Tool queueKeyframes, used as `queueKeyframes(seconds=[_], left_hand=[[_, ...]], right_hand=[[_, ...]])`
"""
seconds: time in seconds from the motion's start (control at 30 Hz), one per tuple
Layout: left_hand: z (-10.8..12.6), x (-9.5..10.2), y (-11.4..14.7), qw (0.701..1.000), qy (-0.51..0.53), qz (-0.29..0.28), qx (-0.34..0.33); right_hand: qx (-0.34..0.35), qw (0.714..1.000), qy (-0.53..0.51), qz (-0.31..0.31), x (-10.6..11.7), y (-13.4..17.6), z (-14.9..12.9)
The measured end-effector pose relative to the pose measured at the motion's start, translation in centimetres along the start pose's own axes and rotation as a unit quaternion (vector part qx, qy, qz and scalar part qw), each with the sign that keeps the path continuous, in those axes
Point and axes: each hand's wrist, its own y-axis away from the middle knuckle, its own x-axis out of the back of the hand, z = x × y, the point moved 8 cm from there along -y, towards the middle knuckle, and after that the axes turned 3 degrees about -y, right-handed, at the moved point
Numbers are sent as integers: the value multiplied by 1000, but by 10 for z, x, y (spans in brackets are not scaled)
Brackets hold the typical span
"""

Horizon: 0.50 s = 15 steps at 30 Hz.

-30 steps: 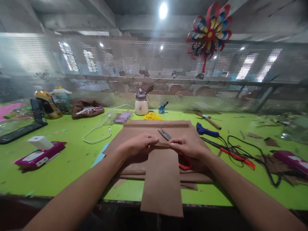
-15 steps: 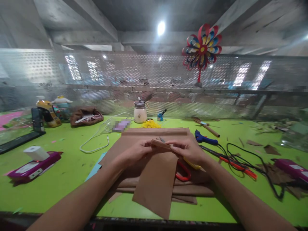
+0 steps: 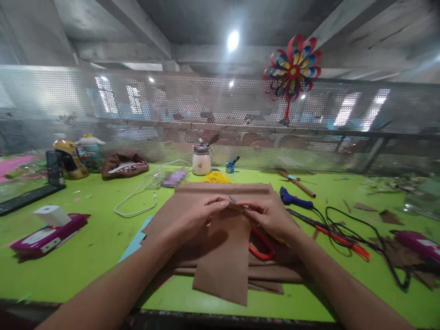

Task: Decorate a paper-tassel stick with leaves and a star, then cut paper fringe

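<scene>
Both hands meet at the top edge of a strip of brown paper [image 3: 223, 261], whose far end is folded over. My left hand [image 3: 213, 211] is closed on the fold, its fingers lying across the top. From the other side, my right hand [image 3: 263, 213] pinches the same edge. The strip hangs down toward the front of the table, over a stack of larger brown paper sheets [image 3: 192, 195]. Beside the strip, under my right hand, shows the red handle of a pair of scissors [image 3: 261, 245]; much of the scissors is hidden.
A blue glue gun [image 3: 295, 200] and a red-handled tool [image 3: 343, 238] with black cords lie to the right. Behind the stack stand a white jar [image 3: 201, 160] and a small blue bottle [image 3: 230, 166]. A purple power strip [image 3: 51, 233] is at left, blue paper [image 3: 135, 240] nearer.
My left hand has slid right along the folded edge, its fingers now over the fold. The strip's lower end has swung slightly right. My right hand keeps its pinch.
</scene>
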Motion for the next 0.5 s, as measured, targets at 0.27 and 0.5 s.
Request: queueKeyframes(seconds=[0.27, 0.5], left_hand=[[-8, 2, -2, 997, -7, 65, 38], [-6, 0, -5, 998, -36, 57, 0]], right_hand=[[-3, 1000, 24, -3, -6, -1, -11], [-15, 999, 35, -7, -8, 0, 1]])
